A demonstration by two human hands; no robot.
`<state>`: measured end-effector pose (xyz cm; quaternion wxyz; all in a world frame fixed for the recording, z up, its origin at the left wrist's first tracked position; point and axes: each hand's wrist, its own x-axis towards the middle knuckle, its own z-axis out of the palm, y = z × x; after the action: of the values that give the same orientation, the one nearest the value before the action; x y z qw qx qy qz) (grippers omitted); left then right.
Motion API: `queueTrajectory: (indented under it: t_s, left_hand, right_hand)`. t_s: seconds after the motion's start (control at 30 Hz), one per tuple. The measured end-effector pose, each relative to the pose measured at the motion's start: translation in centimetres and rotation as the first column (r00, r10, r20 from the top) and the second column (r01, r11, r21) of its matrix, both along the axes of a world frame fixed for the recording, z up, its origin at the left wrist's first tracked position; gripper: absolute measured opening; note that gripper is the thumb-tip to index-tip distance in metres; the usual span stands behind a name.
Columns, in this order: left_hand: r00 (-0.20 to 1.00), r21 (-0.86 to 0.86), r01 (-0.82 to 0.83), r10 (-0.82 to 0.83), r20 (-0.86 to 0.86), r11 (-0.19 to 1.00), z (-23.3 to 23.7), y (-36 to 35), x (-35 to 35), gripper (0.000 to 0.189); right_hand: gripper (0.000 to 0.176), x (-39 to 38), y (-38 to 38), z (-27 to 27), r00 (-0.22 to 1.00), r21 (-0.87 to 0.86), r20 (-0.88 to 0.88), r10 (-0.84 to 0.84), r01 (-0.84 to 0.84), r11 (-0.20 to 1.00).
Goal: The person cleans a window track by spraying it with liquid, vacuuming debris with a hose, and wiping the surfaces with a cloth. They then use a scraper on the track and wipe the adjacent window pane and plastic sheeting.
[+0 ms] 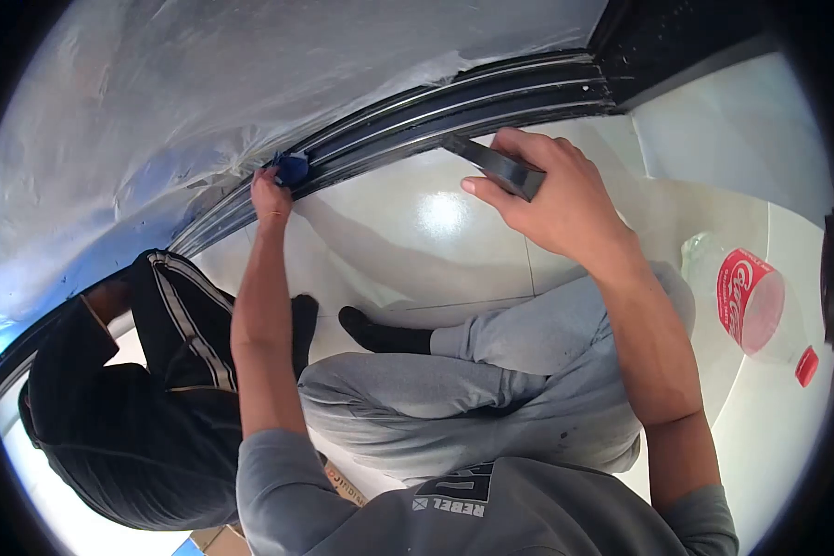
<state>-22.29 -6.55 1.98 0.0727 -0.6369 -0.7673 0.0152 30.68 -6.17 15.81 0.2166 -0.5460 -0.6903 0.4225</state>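
My left hand [271,193] is closed on a crumpled blue piece, perhaps cloth [293,168], pressed to the dark sliding-door track [380,139]. My right hand [565,196] grips a dark, flat bar-like tool [497,165] between thumb and fingers. The tool's far end points toward the near edge of the track and seems to hang just off it; its exact kind does not show. Pale smears and dust mark the track's parallel rails.
Wrinkled plastic sheeting [204,83] covers the surface beyond the track. A person in dark clothes [130,435] crouches at the left. On the right, a Coca-Cola bottle with a red cap [749,298] lies near my knee. Pale glossy tiles [417,250] form the floor.
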Motion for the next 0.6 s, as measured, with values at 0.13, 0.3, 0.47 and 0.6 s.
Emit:
queueTrajectory:
  t_s: [0.13,0.3,0.47,0.6]
  left_hand:
    - [0.947,0.18,-0.201,0.143,0.289,0.963,-0.6,-0.5,2.6,0.048]
    - [0.886,0.123,0.124,-0.165,0.432,0.985,3.9,1.5,10.3,0.047]
    - [0.685,-0.032,0.54,-0.417,0.597,0.841,5.8,5.2,25.3,0.047]
    - [0.67,0.05,0.553,-0.479,0.567,0.832,3.5,10.2,29.1,0.045]
  right_hand:
    - [0.063,0.1,0.2,0.3,0.999,-0.129,0.026,-0.019,0.022,0.991]
    - [0.051,-0.4,0.4,0.5,0.998,-0.061,0.066,-0.007,0.011,0.998]
    - [0.044,-0.4,-0.4,-0.4,0.999,0.047,0.028,-0.035,0.033,0.998]
    - [0.044,0.3,-0.3,-0.3,0.996,0.054,0.03,-0.086,0.084,0.995]
